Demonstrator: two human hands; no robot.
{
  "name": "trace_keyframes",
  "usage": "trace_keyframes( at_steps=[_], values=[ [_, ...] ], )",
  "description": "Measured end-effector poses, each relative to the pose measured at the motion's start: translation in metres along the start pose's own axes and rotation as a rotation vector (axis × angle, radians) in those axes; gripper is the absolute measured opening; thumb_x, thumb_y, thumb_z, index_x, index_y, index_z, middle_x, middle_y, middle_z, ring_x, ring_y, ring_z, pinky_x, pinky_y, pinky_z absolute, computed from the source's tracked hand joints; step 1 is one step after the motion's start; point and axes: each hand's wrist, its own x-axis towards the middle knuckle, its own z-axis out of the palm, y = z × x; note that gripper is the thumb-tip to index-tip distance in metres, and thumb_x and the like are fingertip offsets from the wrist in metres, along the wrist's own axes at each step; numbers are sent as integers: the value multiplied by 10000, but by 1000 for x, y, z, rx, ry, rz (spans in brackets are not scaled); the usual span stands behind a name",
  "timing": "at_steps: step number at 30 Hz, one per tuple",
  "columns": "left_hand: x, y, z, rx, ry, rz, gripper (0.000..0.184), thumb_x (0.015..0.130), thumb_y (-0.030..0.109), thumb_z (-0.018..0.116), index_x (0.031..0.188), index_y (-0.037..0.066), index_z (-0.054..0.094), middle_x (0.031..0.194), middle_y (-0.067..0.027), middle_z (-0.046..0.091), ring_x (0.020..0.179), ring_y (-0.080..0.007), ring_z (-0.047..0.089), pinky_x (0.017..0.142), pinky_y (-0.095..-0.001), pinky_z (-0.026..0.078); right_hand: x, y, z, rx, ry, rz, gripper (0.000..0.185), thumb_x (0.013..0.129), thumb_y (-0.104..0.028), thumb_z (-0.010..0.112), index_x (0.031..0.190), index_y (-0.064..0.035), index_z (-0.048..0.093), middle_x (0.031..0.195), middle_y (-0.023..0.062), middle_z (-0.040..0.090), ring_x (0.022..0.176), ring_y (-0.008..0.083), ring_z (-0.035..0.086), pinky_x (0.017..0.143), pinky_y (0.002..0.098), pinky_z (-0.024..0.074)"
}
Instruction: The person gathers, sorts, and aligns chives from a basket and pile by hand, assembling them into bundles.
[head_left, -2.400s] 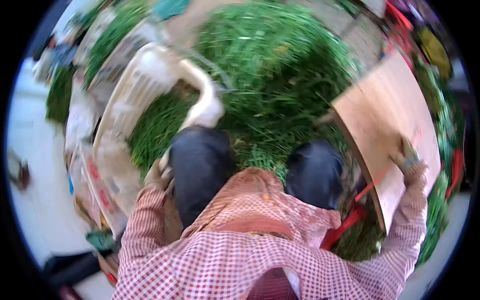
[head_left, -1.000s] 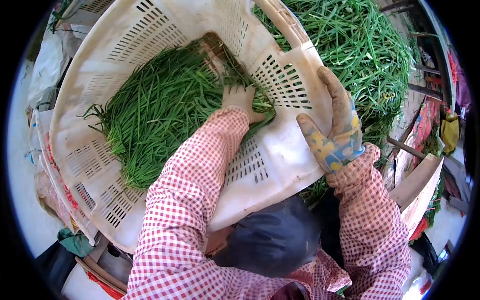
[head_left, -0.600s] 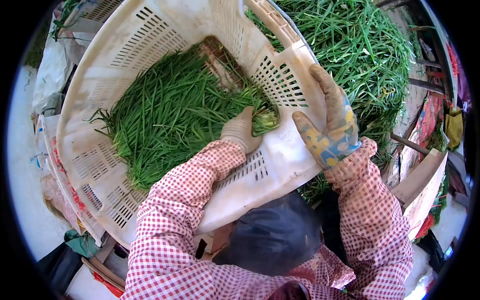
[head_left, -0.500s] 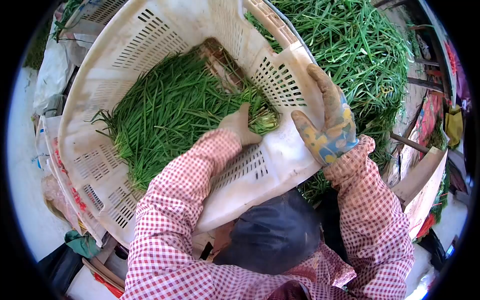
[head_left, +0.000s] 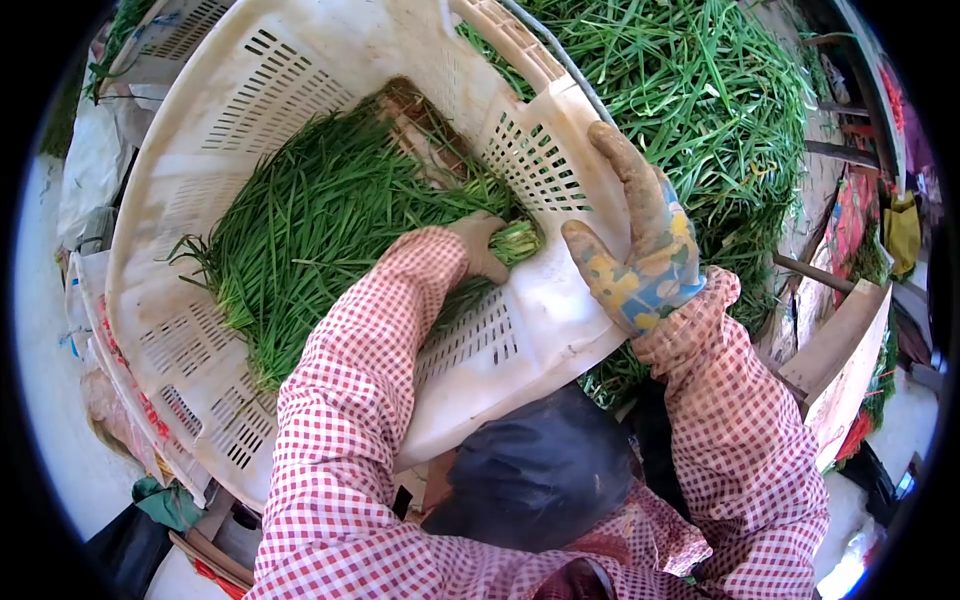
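Two risks: your half-curled left hand [head_left: 480, 246], grip kinda hidden, could crush the greens [head_left: 315, 215] by pressing; your wide-open right hand [head_left: 645, 262] could slip, tipping the basket [head_left: 556, 312].

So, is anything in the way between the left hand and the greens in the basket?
Nothing visible: the left hand is down at the greens, beside their pale stalk ends. The right hand is at the edge of the basket, clear of that path.
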Motion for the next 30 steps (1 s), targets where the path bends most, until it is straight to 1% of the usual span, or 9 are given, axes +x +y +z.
trace_keyframes(
  at_steps=[2, 5, 10, 12, 15, 18, 22, 27, 30],
  values=[
    [-1, -4, 5, -131, -61, -54, 1017, 535, 321, 830, 1381, -2, 367, 1362, -177, 423, 1281, -313, 399, 1066, -358, 340, 0, -3, 0, -25, -7, -18, 661, 810, -166, 665, 1389, -59, 365, 1308, 157, 475, 1224, 291, 470, 1017, 388, 379],
    [8, -30, 5, -640, -126, 48, 1101, 538, 342, 844, 1428, 13, 284, 1433, -181, 357, 1348, -291, 307, 1120, -370, 244, 2, -7, 0, 61, -10, 56, 663, 806, -175, 670, 1384, -48, 369, 1314, 163, 471, 1227, 292, 467, 1020, 387, 376],
    [37, -29, -7, -459, -199, -2, 1129, 541, 414, 865, 1424, 1, 295, 1401, -204, 399, 1313, -307, 365, 1103, -383, 282, 1, -2, -1, 23, -12, 30, 662, 805, -186, 675, 1378, -42, 378, 1318, 169, 472, 1218, 294, 477, 1018, 385, 378],
    [45, -20, -10, -317, -335, -116, 1076, 595, 431, 839, 1408, -30, 304, 1376, -204, 432, 1291, -306, 398, 1087, -385, 312, 0, -2, -3, 6, -37, 73, 662, 805, -191, 676, 1378, -41, 380, 1316, 168, 474, 1214, 294, 481, 1015, 384, 381],
    [105, -74, 46, -484, -330, -25, 1074, 607, 496, 814, 1407, -16, 312, 1376, -203, 432, 1292, -287, 398, 1090, -388, 306, 0, -3, -2, 54, -41, 127, 669, 803, -183, 680, 1384, -48, 377, 1299, 172, 483, 1206, 296, 488, 1007, 384, 389],
    [31, -21, 10, -382, -238, 15, 1081, 595, 527, 810, 1402, 1, 321, 1370, -197, 439, 1289, -283, 402, 1095, -388, 295, 0, -4, -3, 78, -45, 132, 666, 803, -161, 680, 1388, -61, 377, 1287, 165, 488, 1209, 286, 487, 1005, 383, 393],
    [-22, -6, -2, -503, -142, -14, 1151, 530, 467, 864, 1415, 5, 291, 1370, -206, 432, 1305, -299, 370, 1095, -371, 288, 2, -2, -3, 89, -42, 116, 657, 806, -131, 669, 1391, -74, 375, 1290, 153, 484, 1210, 274, 487, 1008, 371, 396],
    [-83, -6, -1, -605, -100, 373, 1290, 487, 300, 925, 1459, 5, 131, 1392, -189, 402, 1296, -262, 367, 1093, -345, 270, 1, -1, 1, 75, -48, 125, 654, 811, -75, 653, 1396, -67, 362, 1351, 123, 450, 1241, 245, 463, 1028, 355, 381],
    [-56, -24, 5, -546, -184, 279, 1329, 482, 252, 934, 1466, 14, 72, 1393, -172, 401, 1290, -238, 371, 1088, -336, 279, -1, 0, 4, 251, -15, 12, 657, 816, -53, 639, 1402, -59, 343, 1359, 120, 442, 1258, 230, 441, 1041, 351, 367]
  ],
)
